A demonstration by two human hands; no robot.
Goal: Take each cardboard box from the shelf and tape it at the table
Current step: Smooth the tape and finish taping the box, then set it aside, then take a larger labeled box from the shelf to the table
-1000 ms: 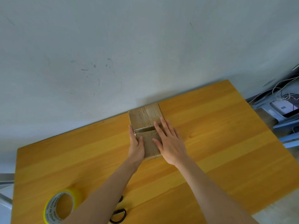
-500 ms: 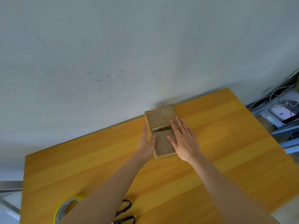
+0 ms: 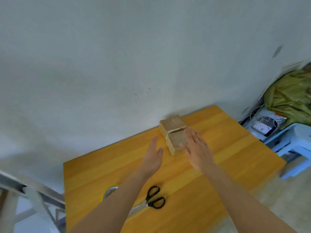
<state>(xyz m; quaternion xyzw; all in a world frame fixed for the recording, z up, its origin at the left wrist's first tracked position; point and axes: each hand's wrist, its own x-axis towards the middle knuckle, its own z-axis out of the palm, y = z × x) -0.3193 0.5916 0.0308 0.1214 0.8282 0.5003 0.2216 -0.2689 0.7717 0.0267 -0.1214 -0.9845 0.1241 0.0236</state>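
Head view showed me the left hand (image 3: 152, 158) just beside the cardboard box (image 3: 175, 132), right hand (image 3: 197, 150) over its right edge, all fingers straight.

no legible text, label, brand, number or sign on any surface in view; small print, if any, is too blurred.

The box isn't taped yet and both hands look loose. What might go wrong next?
The cardboard box has a gap between its flaps, and neither the left hand nor the right hand grips it, so they might spring up before taping. The tape roll is half hidden behind the left forearm, with the scissors close by; a hurried reach back could meet the blades.
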